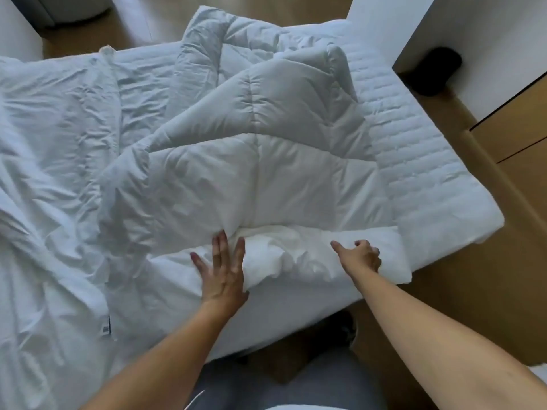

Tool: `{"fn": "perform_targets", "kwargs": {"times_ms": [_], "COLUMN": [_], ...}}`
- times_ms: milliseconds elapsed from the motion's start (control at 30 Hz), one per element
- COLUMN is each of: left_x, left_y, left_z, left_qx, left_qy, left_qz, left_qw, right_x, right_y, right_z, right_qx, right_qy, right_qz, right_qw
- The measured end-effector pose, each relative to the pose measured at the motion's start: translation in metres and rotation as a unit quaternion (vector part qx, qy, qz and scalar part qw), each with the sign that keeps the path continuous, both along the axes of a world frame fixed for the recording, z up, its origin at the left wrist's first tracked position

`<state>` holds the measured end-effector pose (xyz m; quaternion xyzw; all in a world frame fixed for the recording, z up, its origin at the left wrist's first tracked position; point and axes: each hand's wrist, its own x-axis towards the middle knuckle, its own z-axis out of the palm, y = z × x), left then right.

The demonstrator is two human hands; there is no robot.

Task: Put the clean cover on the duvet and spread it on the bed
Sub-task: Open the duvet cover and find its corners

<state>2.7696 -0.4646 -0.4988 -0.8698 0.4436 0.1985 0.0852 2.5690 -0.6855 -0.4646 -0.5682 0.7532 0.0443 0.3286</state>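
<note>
Left hand [222, 272]: flat, fingers straight and slightly spread, pressing on the white cloth at the near edge of the bed [420, 161]; fingertips touch the lower edge of the duvet [266, 149]. Right hand [360, 255]: thumb extended toward the left hand, fingers curled down onto the same puffy white fold; whether they pinch cloth cannot be told. Both forearms are bare. The duvet, quilted and white, lies bunched in the middle of the bed, its far end rolled up and its near end between the two hands. The cover [59, 149], thin and wrinkled, lies spread just left of the duvet, a small label on its near seam. The quilted bed surface shows bare to the right. Beyond it: wooden floor [461, 291], a wooden drawer unit [515, 122], and a dark object [438, 69] under a white panel.
</note>
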Motion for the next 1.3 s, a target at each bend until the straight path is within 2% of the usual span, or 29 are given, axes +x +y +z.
{"fn": "perform_targets", "kwargs": {"times_ms": [67, 100, 167, 267, 400, 500, 667, 767, 933, 1000, 1067, 1200, 1300], "left_x": [-0.017, -0.022, -0.026, -0.021, -0.019, -0.031, -0.106, -0.155, -0.197, -0.206, -0.217, -0.244, -0.266], "left_y": [-0.004, -0.008, -0.021, -0.048, -0.080, -0.093, -0.077, -0.063, -0.062, -0.067, -0.075, -0.103, -0.137], "left_z": [-0.032, -0.048, -0.074, -0.096, -0.116, -0.109, -0.082, -0.082, -0.074, -0.050, -0.019, 0.052, 0.107], "left_qx": [-0.075, -0.082, -0.074, -0.062, -0.066, -0.012, 0.093, 0.160, 0.183, 0.156, 0.090, -0.058, -0.137], "left_qy": [-0.051, -0.075, -0.105, -0.141, -0.138, -0.075, -0.039, 0.025, 0.061, 0.115, 0.154, 0.110, 0.102], "left_qz": [-0.059, -0.091, -0.107, -0.022, 0.088, 0.165, 0.068, 0.068, 0.099, 0.131, 0.140, 0.112, 0.110], "left_qw": [0.994, 0.990, 0.986, 0.988, 0.984, 0.983, 0.993, 0.984, 0.976, 0.972, 0.974, 0.986, 0.979], "right_x": [-0.035, -0.053, -0.086, -0.118, -0.140, -0.168, -0.244, -0.272, -0.273, -0.273, -0.275, -0.271, -0.275], "right_y": [-0.043, -0.066, -0.107, -0.148, -0.174, -0.194, -0.227, -0.225, -0.206, -0.189, -0.171, -0.141, -0.143], "right_z": [-0.031, -0.048, -0.080, -0.124, -0.162, -0.159, -0.122, -0.109, -0.098, -0.079, -0.056, -0.004, 0.039], "right_qx": [-0.037, -0.032, 0.027, 0.106, 0.093, 0.058, 0.035, 0.025, 0.016, 0.025, 0.019, -0.028, -0.101], "right_qy": [0.065, 0.085, 0.086, 0.004, -0.124, -0.157, -0.089, -0.045, 0.051, 0.048, 0.029, -0.024, -0.082], "right_qz": [-0.008, -0.008, -0.010, 0.021, 0.053, 0.092, 0.110, 0.141, 0.187, 0.216, 0.261, 0.332, 0.349], "right_qw": [0.997, 0.996, 0.996, 0.994, 0.986, 0.982, 0.989, 0.989, 0.981, 0.975, 0.965, 0.943, 0.928]}}
